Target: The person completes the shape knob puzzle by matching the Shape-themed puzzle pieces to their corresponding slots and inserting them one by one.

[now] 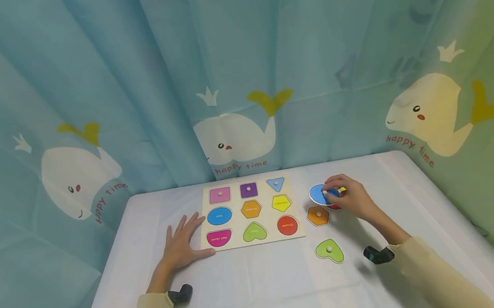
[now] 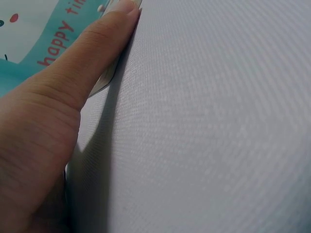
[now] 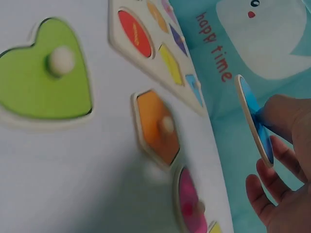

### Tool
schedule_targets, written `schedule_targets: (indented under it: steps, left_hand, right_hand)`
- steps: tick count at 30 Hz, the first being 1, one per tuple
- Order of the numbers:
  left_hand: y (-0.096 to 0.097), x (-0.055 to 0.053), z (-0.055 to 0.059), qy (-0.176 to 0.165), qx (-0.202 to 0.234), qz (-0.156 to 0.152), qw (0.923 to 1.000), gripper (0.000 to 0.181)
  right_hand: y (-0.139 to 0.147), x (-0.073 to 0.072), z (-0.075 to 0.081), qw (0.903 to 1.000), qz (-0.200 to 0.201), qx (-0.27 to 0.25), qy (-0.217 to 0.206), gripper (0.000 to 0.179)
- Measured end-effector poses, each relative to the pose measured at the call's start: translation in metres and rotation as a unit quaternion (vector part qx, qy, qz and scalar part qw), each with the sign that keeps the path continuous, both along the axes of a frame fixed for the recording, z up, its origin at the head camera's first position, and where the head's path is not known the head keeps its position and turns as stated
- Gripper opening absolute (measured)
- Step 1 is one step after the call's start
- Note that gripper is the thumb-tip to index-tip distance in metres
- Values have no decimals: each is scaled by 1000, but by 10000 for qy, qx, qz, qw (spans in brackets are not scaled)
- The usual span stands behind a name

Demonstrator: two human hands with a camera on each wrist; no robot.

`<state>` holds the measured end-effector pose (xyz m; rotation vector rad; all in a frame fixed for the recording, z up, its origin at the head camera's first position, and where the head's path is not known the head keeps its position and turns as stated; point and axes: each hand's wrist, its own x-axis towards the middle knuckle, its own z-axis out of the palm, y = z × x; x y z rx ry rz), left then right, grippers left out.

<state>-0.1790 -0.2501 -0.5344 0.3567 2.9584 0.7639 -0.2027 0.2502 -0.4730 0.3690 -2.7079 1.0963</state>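
My right hand (image 1: 355, 202) pinches a blue oval puzzle piece (image 1: 316, 195) by its knob and holds it off the table, right of the wooden shape board (image 1: 236, 215). The right wrist view shows the oval (image 3: 252, 121) tilted, almost edge-on. My left hand (image 1: 179, 249) lies spread at the board's left side, thumb touching its near left corner. In the board sit a pink piece (image 1: 215, 195), a purple square (image 1: 244, 191) and a light blue triangle (image 1: 272, 183), all knobbed. The other places bear printed shapes, among them a blue oval (image 1: 219, 216).
Right of the board lie an orange hexagon piece (image 1: 315, 218) and a green heart piece (image 1: 334, 253). A magenta piece (image 3: 188, 199) and a yellow piece (image 3: 215, 227) lie beneath my right hand, partly hidden. A whale-print curtain (image 1: 227, 42) hangs behind the white-covered table (image 1: 260, 286).
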Motion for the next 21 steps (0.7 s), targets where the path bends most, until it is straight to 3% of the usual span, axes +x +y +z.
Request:
schedule_targets:
  steps: [12, 21]
  left_hand:
    - [0, 1, 1, 56, -7, -22, 10000, 104]
    - [0, 2, 1, 30, 16, -50, 10000, 103]
  right_hand:
    - [-48, -32, 11, 9988, 344, -285, -222, 18]
    - [-85, -50, 10, 9961, 696, -518, -184, 13]
